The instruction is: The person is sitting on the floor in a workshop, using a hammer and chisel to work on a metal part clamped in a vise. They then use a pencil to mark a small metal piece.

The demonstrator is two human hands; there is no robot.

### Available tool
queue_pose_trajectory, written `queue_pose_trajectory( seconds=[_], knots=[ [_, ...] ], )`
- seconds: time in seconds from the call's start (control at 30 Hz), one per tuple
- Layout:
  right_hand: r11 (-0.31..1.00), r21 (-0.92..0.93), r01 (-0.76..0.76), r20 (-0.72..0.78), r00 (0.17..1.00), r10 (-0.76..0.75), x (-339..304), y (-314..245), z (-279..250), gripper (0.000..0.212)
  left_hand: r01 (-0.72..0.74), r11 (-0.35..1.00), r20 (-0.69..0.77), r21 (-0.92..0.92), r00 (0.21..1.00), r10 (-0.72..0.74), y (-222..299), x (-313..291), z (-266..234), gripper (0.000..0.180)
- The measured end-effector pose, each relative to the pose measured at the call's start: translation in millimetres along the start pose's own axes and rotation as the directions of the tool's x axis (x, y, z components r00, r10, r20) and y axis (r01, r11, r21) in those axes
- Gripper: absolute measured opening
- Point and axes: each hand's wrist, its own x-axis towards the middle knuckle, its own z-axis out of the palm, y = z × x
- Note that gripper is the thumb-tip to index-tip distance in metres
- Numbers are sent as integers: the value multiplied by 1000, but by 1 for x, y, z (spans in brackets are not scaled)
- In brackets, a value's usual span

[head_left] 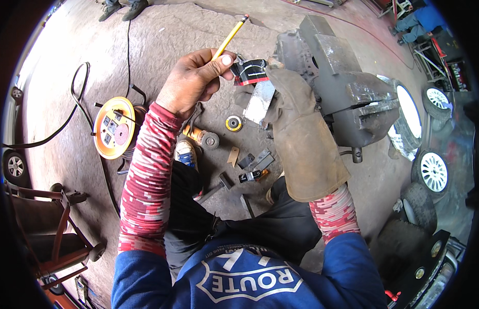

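My left hand (198,77) is bare and closed, pinching a yellow pencil (232,35) that points up and to the right. Close by its fingertips is a small black-and-red card or packet (251,72), lying against a flat silvery metal strip (259,102). A tan leather work glove (304,123) covers my right hand, which grips the strip; its fingertips are partly hidden. Whether the left fingers also touch the packet I cannot tell. Just right of the glove stands a large grey bench vise (353,95).
On the floor before me lie an angle grinder (202,137), a yellow-centred disc (233,123), a hammer (225,181) and metal pieces (260,160). An orange cord reel (115,127) with black cable sits left. Wheels (432,172) line the right; another person's shoes (123,10) show far away.
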Motion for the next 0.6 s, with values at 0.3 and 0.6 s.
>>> queue_pose_trajectory(
  seconds=[0.3, 0.6],
  knots=[
    [994, 87, -63, 41, 997, 60, 12, 0, -17, 48, 147, 989, -2, 8, 989, -147, -5, 0, -2, 20],
    [988, 144, -51, 126, 991, 33, 22, 5, -19, 43, 174, 979, 58, -105, 984, -169, -22, 7, 4, 15]
  ],
)
